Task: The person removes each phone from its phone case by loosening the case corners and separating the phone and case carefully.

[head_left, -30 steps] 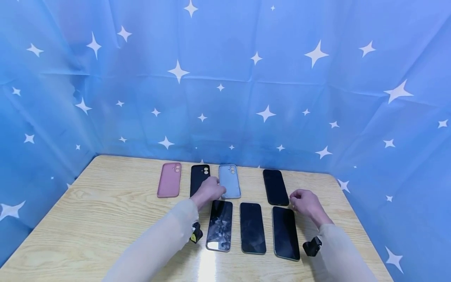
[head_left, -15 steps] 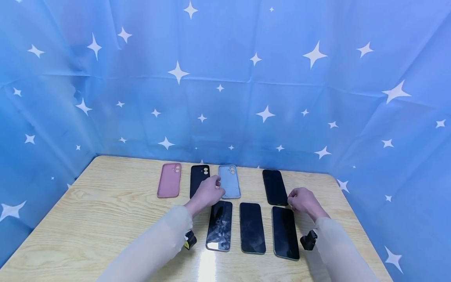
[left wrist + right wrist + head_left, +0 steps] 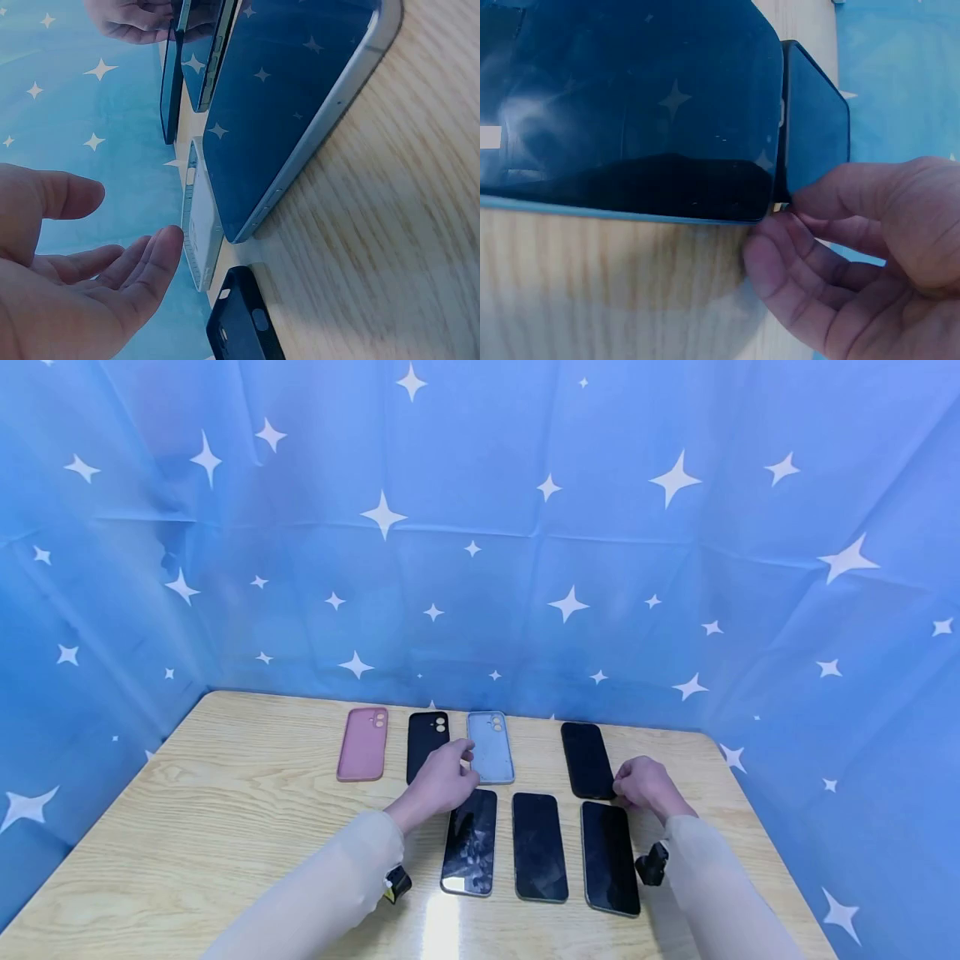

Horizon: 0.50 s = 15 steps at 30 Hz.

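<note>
My left hand (image 3: pixel 442 779) hovers with loosely spread fingers over the gap between a black phone case (image 3: pixel 426 739) and a light blue phone case (image 3: pixel 491 760). In the left wrist view its thumb and fingers (image 3: pixel 161 259) stand apart with nothing between them. At the back right lies a dark phone (image 3: pixel 587 760). My right hand (image 3: pixel 647 785) pinches that phone's near right corner, thumb on top, as the right wrist view shows; the fingertips below are partly hidden. Closer to me, three phones lie in a row: left phone (image 3: pixel 470 843), middle phone (image 3: pixel 540 847), right phone (image 3: pixel 610 858).
A pink phone case (image 3: pixel 362 745) lies left of the black one, its inside facing up. All rest on a wooden table (image 3: pixel 225 827). Behind its far edge hangs a blue curtain (image 3: pixel 480 577) with white stars.
My left hand has drawn back slightly toward me, away from the blue case. My right hand has moved a little left onto the far phone's corner. The phones and cases stay put.
</note>
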Each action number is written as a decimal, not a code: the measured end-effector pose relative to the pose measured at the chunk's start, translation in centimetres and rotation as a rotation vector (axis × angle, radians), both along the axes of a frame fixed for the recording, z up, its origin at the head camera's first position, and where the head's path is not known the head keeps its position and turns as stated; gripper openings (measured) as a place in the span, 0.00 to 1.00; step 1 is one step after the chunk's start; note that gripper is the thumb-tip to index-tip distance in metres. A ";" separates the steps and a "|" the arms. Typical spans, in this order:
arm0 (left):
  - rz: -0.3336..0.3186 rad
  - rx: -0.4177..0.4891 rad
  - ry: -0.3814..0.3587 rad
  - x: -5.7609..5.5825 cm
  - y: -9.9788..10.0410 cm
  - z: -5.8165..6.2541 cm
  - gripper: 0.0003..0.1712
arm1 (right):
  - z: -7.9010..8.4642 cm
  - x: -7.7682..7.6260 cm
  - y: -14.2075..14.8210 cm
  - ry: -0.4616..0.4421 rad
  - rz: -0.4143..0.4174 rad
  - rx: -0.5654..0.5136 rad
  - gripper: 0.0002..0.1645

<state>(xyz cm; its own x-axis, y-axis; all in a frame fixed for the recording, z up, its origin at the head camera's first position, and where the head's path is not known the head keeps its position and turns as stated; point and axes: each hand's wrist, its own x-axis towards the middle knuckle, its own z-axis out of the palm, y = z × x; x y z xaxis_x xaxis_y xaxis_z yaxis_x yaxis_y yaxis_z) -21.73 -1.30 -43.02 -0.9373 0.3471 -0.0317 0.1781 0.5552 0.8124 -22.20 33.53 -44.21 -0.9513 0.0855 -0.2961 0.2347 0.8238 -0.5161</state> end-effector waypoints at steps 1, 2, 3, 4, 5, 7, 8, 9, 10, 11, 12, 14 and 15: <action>-0.002 -0.001 0.005 0.1 0.0 0.1 0.31 | 0.0 -0.1 -0.1 -0.001 -0.001 -0.002 0.08; -0.004 -0.001 0.010 0.1 0.0 0.1 0.31 | 0.1 -0.2 -0.1 -0.005 -0.007 -0.004 0.08; -0.004 -0.002 0.014 0.1 0.0 0.2 0.31 | 0.1 -0.3 -0.2 -0.008 -0.005 0.004 0.07; -0.003 -0.005 0.019 0.1 0.0 0.2 0.31 | 0.1 -0.5 -0.2 -0.009 0.002 0.013 0.07; -0.003 -0.006 0.022 0.2 0.0 0.2 0.31 | 0.2 -0.6 -0.3 -0.008 0.009 0.018 0.07; 0.002 -0.009 0.022 0.2 0.0 0.3 0.31 | 0.3 -0.8 -0.3 -0.014 0.019 0.033 0.07; 0.001 -0.011 0.023 0.2 -0.1 0.3 0.31 | 0.4 -0.9 -0.3 -0.020 0.020 0.032 0.07; 0.000 -0.012 0.023 0.2 -0.1 0.4 0.31 | 0.5 -1.0 -0.3 -0.024 0.026 0.035 0.07; 0.000 -0.012 0.023 0.2 -0.1 0.4 0.31 | 0.6 -1.1 -0.3 -0.028 0.027 0.034 0.08; 0.000 -0.011 0.022 0.2 -0.2 0.4 0.31 | 0.7 -1.2 -0.3 -0.038 0.024 0.029 0.08; 0.001 -0.011 0.021 0.2 -0.2 0.5 0.31 | 0.7 -1.3 -0.3 -0.052 0.017 0.018 0.08; 0.007 -0.008 0.020 0.2 -0.3 0.6 0.31 | 0.9 -1.4 -0.2 -0.073 0.009 0.001 0.09; 0.010 -0.006 0.020 0.2 -0.3 0.6 0.31 | 1.0 -1.5 -0.2 -0.081 0.008 -0.002 0.09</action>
<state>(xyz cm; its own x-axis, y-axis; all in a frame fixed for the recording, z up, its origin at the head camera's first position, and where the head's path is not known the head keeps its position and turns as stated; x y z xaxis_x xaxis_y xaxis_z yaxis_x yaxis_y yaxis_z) -21.50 -1.62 -42.42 -0.9412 0.3375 -0.0153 0.1884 0.5619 0.8054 -23.66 33.30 -43.21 -0.9249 0.0776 -0.3723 0.2693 0.8249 -0.4970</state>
